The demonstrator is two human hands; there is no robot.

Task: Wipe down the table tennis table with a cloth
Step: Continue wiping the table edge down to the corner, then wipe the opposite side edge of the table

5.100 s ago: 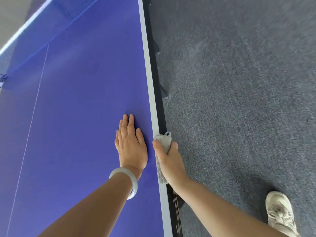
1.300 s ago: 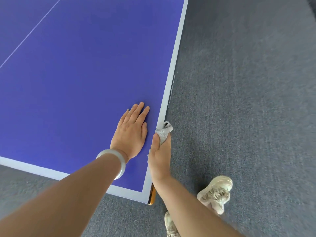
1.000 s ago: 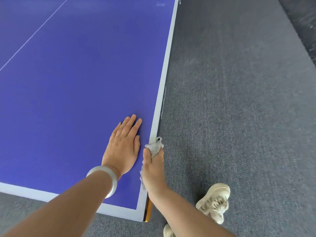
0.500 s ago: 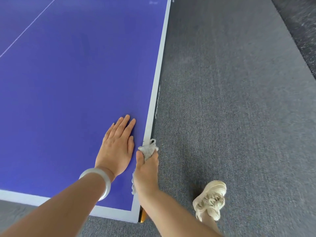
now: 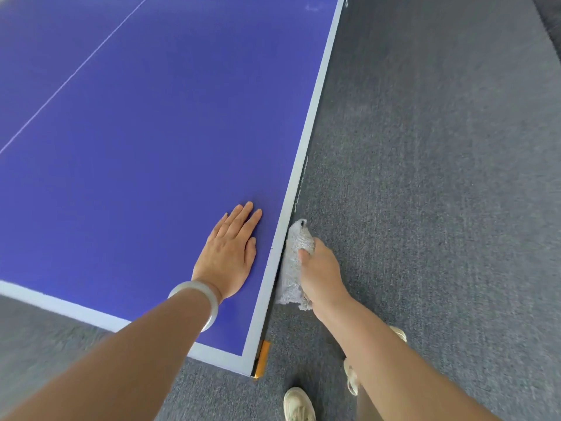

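Fingers [image 5: 244, 218] of left hand [image 5: 227, 256] straight, flat on blue table [image 5: 136, 132], lower centre of frame, holding nothing. Right hand [image 5: 323, 276] just beside it, off table's side, gripping grey cloth [image 5: 291, 265], thumb on top. Cloth pressed against table's side edge, under pale border, near corner at bottom centre. Step in hand, likely: wiping side edge. Next move probably calls for sliding cloth along edge to corner with firm pressure, then turning onto end edge. No containers in view. Grey carpet [image 5: 440, 177] fills right of frame

Right hand [image 5: 320, 276], cloth [image 5: 293, 262] against table [image 5: 300, 165] edge
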